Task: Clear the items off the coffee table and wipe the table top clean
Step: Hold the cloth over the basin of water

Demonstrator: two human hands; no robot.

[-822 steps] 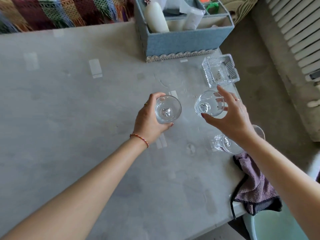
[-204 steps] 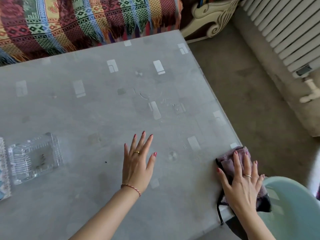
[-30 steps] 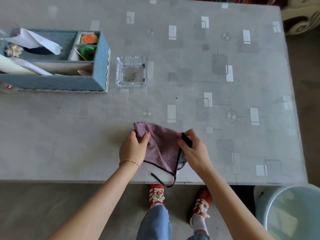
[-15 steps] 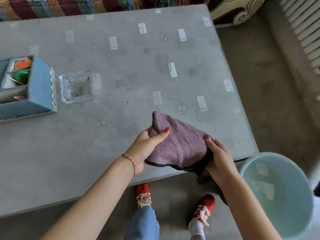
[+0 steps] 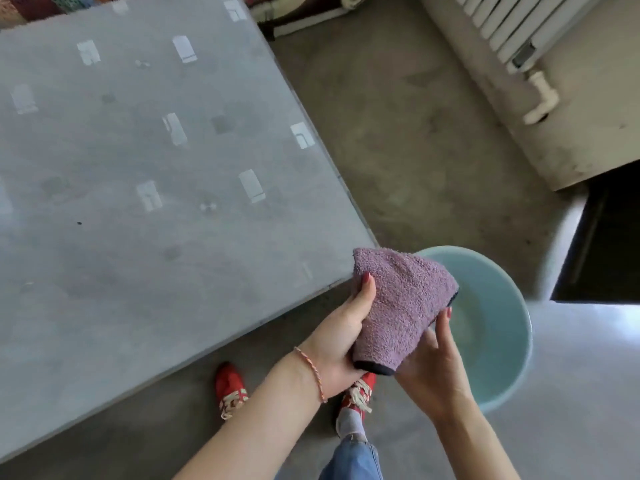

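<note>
Beyond the near corner of the table (image 5: 145, 237), we hold the purple cloth (image 5: 401, 313) folded in the air, partly over the pale blue basin (image 5: 498, 341); our left hand (image 5: 339, 337) curls its fingers round one side, our right hand (image 5: 433, 368) cups it from beneath

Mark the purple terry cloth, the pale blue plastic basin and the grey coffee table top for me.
purple terry cloth (image 5: 401, 306): head view, middle of its fuzzy face.
pale blue plastic basin (image 5: 498, 327): head view, inner wall.
grey coffee table top (image 5: 138, 237): head view, bare surface.
</note>
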